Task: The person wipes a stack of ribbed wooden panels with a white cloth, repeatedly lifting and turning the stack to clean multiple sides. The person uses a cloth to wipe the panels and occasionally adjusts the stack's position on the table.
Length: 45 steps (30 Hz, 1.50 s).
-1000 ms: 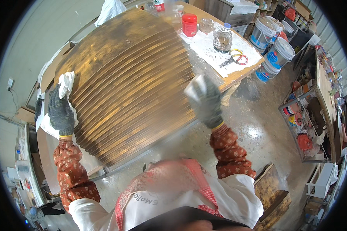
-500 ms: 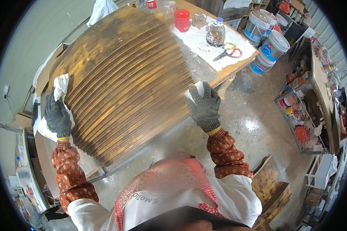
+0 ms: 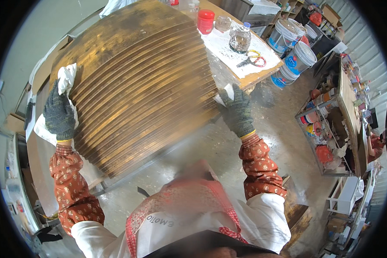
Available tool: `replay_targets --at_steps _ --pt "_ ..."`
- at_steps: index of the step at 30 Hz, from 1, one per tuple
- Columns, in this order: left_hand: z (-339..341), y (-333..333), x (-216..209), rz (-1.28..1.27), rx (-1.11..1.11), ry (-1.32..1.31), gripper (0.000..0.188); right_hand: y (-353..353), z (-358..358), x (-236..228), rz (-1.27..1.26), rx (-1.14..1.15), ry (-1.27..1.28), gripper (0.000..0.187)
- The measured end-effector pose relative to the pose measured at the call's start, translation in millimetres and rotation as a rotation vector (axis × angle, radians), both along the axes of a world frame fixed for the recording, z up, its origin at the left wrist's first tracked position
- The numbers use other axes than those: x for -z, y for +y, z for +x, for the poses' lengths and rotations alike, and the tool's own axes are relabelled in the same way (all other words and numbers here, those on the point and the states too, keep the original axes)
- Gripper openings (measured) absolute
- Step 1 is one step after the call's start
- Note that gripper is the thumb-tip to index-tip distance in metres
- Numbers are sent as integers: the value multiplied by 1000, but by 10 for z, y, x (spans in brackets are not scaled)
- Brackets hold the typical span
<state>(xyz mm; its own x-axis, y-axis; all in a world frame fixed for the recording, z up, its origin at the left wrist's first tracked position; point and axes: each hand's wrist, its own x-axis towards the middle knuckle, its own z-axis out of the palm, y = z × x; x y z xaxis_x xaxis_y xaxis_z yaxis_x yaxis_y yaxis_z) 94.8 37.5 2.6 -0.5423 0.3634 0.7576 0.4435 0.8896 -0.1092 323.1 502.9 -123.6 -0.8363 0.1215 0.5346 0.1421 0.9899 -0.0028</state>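
Observation:
A large brown and gold panel point(image 3: 129, 92) with rows of curved, raised ridges and a smooth far end lies on a work surface before me. My left hand point(image 3: 59, 115), in a dark grey knitted glove, is closed around a bunched white cloth point(image 3: 67, 78) at the panel's left edge. Some white material also shows under that palm. At the right edge my right hand point(image 3: 238, 112), gloved the same way, pinches a small white cloth point(image 3: 228, 91) against the ridge ends. Its fingertips are partly hidden by the cloth.
Beyond the panel, a wooden table point(image 3: 262, 76) holds a red jar point(image 3: 205, 21), a bottle with a blue cap point(image 3: 240, 39) and scissors point(image 3: 254, 59) on white paper. Buckets point(image 3: 302, 56) stand at the far right, near a loaded shelf point(image 3: 324, 129). Another person point(image 3: 376, 145) shows at the right rim.
The view has shifted slightly. Both hands stay at the panel's opposite edges with the white cloths; the right arm reaches a little farther right. More of the other person shows at the right rim.

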Motion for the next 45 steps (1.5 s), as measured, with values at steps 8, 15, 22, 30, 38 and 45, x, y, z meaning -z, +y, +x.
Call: replay_targets --at_steps 8,15,22,30,38,45 --pt "772 118 311 -43 -162 0 53 837 111 231 -85 -120 23 53" --pt "1758 1503 1366 168 -168 -121 57 1457 -72 465 -175 -425 -39 58" --pt "1944 3386 1449 121 -232 -353 56 2290 105 413 -321 -463 -119 68" --pt "1965 4321 1376 -111 -12 -511 48 2491 57 336 -409 -559 -42 59" --pt "2396 4318 1456 -4 229 -365 51 2483 -122 337 -511 -694 28 57" --pt "2311 3329 1119 807 -65 -74 42 2321 -433 158 -338 -932 0 62"
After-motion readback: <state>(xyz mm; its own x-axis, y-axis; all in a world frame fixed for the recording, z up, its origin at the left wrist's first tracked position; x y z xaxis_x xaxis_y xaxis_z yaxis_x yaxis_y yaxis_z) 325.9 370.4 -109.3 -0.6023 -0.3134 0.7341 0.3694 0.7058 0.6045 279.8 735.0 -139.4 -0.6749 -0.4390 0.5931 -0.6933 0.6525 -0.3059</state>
